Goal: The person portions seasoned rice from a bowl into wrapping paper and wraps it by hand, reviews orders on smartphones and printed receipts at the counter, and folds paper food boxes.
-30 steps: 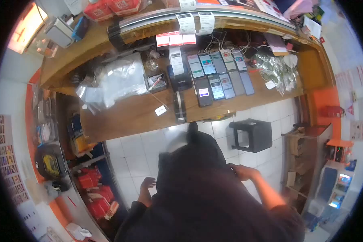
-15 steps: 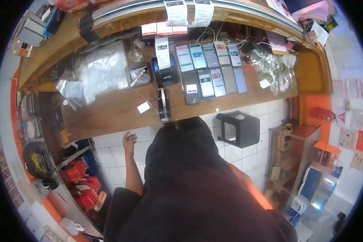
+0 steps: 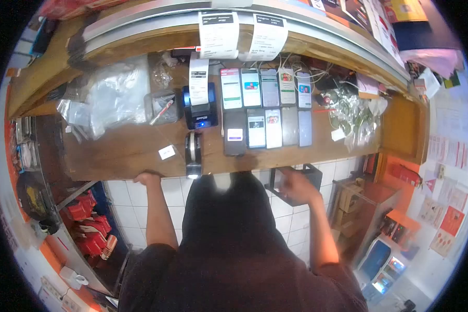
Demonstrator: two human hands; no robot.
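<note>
1. Red packs (image 3: 83, 208): at 8 o'clock from the view's centre, piled on a low shelf, apparently as stock stored below the surface (image 3: 119, 161).
2. Plastic bags (image 3: 119, 96): at 10 o'clock, heaped toward the back of the surface, probably to leave its front strip usable.
3. Left hand (image 3: 150, 178): between 8 and 9 o'clock, at the near edge of the surface, seemingly for support. No item showed in it; whether its fingers were apart, together or clamped on the edge could not be told.
4. Pen box (image 3: 171, 114): at 10 o'clock, just beside the bags.
5. White card (image 3: 167, 152): at 9 o'clock, flat, near the front edge.
6. Tape dispenser (image 3: 193, 169): also at 9 o'clock, nearer centre, end-on to the front edge, presumably for easy reach.
7. Printer (image 3: 202, 117): at 11 o'clock, blue light lit, a printed slip (image 3: 198, 78) standing from it.
8. Phones (image 3: 251, 99): ten, around 1 o'clock, in two rows of five, several screens lit, likely spaced for viewing together.
9. Right hand (image 3: 296, 188): at 4 o'clock, blurred, in front of the black stool (image 3: 313, 174) in this view. Contact, contents and the state of its fingers could not be told.
10. Clear packets (image 3: 351, 112): between 2 and 3 o'clock, heaped at the surface's far end, perhaps for separation from the phones.
</note>
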